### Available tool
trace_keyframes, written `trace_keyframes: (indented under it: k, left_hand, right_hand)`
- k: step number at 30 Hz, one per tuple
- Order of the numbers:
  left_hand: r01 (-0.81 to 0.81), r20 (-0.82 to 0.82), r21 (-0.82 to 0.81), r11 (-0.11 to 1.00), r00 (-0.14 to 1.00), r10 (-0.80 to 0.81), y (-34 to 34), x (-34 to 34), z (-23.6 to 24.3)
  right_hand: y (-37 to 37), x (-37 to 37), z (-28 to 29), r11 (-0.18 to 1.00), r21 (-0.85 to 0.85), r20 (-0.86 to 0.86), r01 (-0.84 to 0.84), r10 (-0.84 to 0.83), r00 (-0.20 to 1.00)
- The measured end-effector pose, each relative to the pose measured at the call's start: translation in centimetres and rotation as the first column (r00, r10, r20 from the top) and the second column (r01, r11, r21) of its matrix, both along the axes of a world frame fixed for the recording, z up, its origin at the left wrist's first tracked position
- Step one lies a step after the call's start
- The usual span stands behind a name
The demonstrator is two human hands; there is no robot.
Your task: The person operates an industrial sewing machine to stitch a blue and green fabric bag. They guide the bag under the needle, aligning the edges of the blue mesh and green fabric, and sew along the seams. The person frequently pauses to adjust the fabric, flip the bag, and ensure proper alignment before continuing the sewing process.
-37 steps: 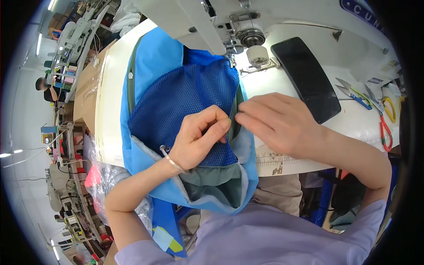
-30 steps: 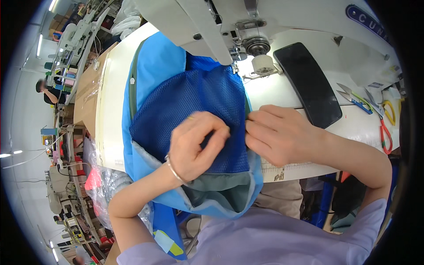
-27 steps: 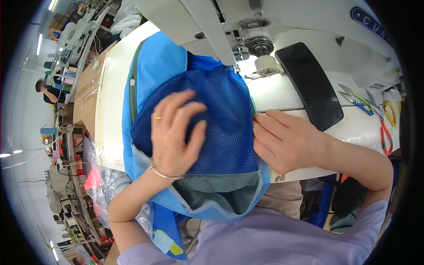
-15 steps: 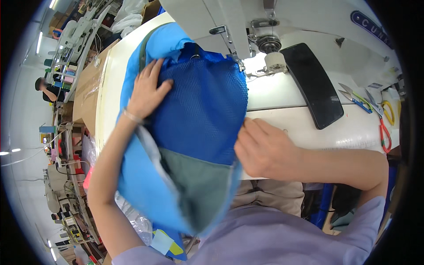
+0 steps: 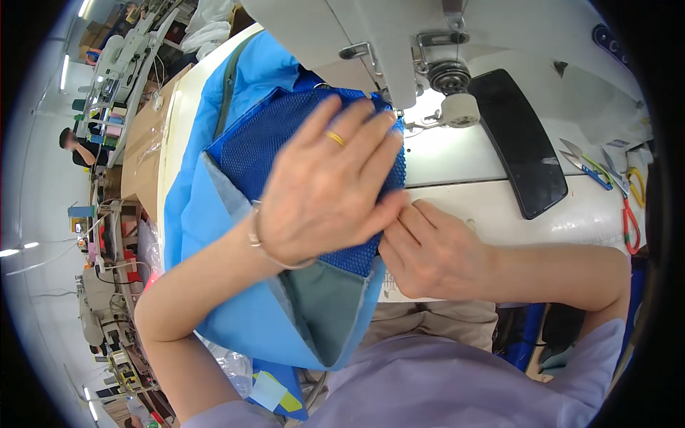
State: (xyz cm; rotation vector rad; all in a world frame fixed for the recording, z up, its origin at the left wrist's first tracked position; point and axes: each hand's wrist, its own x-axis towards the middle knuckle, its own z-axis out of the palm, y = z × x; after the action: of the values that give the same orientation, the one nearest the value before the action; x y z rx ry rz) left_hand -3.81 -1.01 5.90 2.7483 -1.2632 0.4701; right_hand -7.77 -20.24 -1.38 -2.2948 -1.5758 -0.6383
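Observation:
A light blue fabric bag (image 5: 235,314) lies under the sewing machine (image 5: 360,28), with blue mesh (image 5: 264,121) on top and grey-green lining (image 5: 325,299) at its near end. The mesh's upper right corner sits at the presser foot (image 5: 396,113). Over the mesh, my left hand (image 5: 328,182), slightly blurred, has its fingers stretched out and apart. Just below and right of it, my right hand (image 5: 435,253) pinches the bag's right edge; the fingertips are partly hidden.
A black phone (image 5: 521,143) rests on the white table (image 5: 492,214) right of the needle, with several scissors (image 5: 628,221) beyond. Cardboard (image 5: 143,167) lines the left side. A co-worker (image 5: 78,146) is among other machines at the far left.
My left hand has swept right across the mesh from the bag's upper left. My right hand stays at the right edge. The bag has shifted up and left and is more folded over.

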Motion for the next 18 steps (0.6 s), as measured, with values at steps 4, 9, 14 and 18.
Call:
trace_keyframes:
  k: [4, 9, 14, 18]
  left_hand:
    - [-0.090, -0.206, -0.127, 0.988, 0.977, 0.062, 2.0, -0.4, -3.5]
    - [-0.123, -0.293, -0.167, 0.978, 0.954, 0.070, 2.0, -0.4, -3.8]
    - [-0.097, -0.258, -0.156, 0.983, 0.965, 0.054, 1.6, -1.1, -3.8]
    - [-0.096, -0.265, -0.174, 0.980, 0.963, 0.047, 1.5, -1.1, -3.9]
  right_hand:
    - [0.1, 0.9, -0.7, 0.995, 0.091, 0.180, -0.036, 0.019, 0.983]
    - [-1.7, 1.3, -0.1, 0.995, 0.055, 0.093, -0.082, 0.077, 0.993]
    - [-2.0, 1.5, -0.5, 0.990, 0.104, 0.096, -0.099, 0.089, 0.991]
    - [-2.0, 1.5, -0.7, 0.989, 0.109, 0.054, -0.102, 0.097, 0.994]
